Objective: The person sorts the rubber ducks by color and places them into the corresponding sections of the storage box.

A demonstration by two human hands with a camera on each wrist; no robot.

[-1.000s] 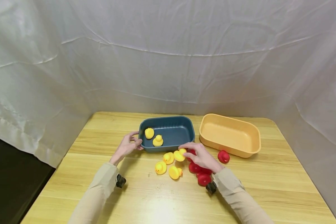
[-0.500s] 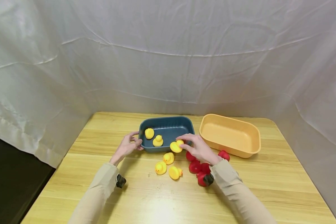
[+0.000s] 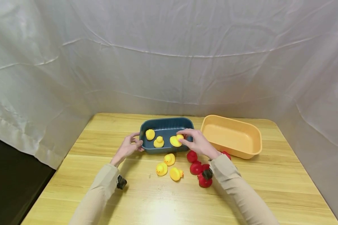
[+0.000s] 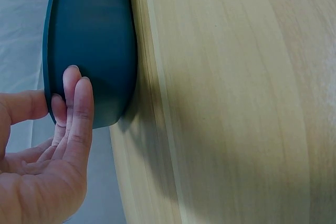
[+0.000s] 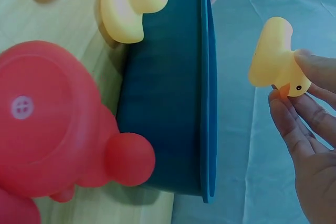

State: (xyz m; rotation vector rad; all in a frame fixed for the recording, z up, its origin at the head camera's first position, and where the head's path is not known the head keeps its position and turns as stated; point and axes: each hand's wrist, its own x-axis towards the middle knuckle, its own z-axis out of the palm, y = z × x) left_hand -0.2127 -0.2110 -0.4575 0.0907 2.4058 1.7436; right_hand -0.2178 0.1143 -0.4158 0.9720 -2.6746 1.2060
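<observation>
Fingers (image 5: 287,129) of my right hand (image 3: 200,143) pinch the yellow rubber duck (image 5: 273,56) by its head above the blue bin (image 5: 163,87); I should lower it before letting go, my left hand (image 3: 128,145) gripping the bin's left end.

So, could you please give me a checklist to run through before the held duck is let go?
1. Right hand grips yellow duck: ok, pinched by thumb and fingers.
2. Duck over blue bin: ok, right of its middle.
3. Left hand at bin: ok, touching its left end.
4. Two ducks inside, apart from held one: ok, both further left.
5. Bin's right end fully visible from head view: not ok, right hand hides part.
</observation>
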